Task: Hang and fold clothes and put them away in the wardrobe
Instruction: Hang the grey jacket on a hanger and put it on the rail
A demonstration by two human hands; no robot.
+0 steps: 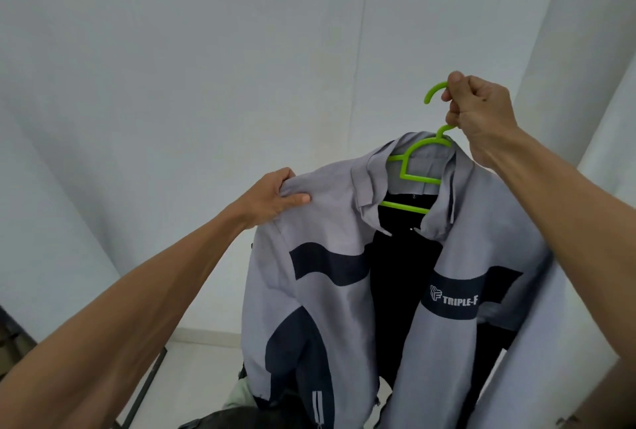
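A grey jacket with dark navy panels and a dark lining hangs open on a lime green plastic hanger, held up in front of me. My right hand grips the hanger's neck just below its hook. My left hand pinches the jacket's left shoulder, thumb on top of the cloth. White lettering reads "TRIPLE-F" on a navy band across the jacket's right front.
A plain white wall fills the background, with a white panel or door close on the right. A dark metal frame leg stands at lower left. Dark clothing lies at the bottom edge, below the jacket.
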